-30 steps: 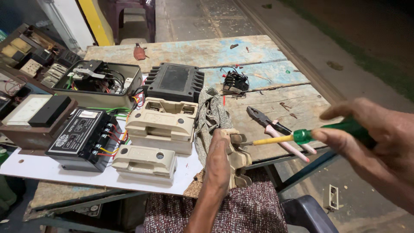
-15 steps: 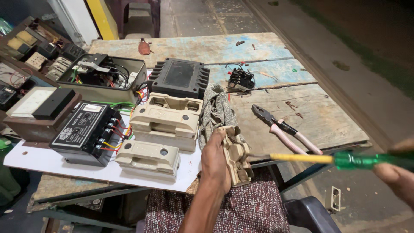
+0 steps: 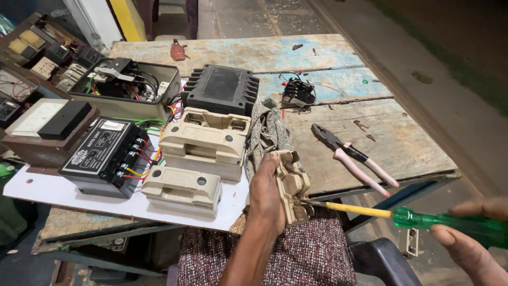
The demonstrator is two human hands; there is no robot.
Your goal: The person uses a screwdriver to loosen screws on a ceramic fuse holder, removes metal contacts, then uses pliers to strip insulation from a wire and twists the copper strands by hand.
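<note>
The wooden workbench (image 3: 402,143) served as the reference throughout. On its near-left part lay a white board (image 3: 63,193) carrying a black relay unit (image 3: 106,153) with coloured leads and two cream fuse carriers (image 3: 206,140), with a black ribbed housing (image 3: 222,90) behind them. Pink-handled pliers (image 3: 354,156) lay on the bench's right half, well apart from both hands. A grey rag (image 3: 267,130) lay near the bench's front edge.

At that front edge, the left hand (image 3: 267,193) was closed firmly around a cream fuse holder (image 3: 293,185), held upright, tilted over the lap. Off the bench's near-right corner, the right hand (image 3: 465,238) was wrapped around the green handle of a screwdriver (image 3: 413,217); the yellow shank ran almost level leftward, its tip meeting the holder's lower part. The exact seat of the tip could not be told.

Judgement: good practice here called for the blade kept square in the screw head, steady axial pressure, and the left grip braced so the holder did not twist. The right wrist was extended well outward; drawing it closer would have improved control.
</note>
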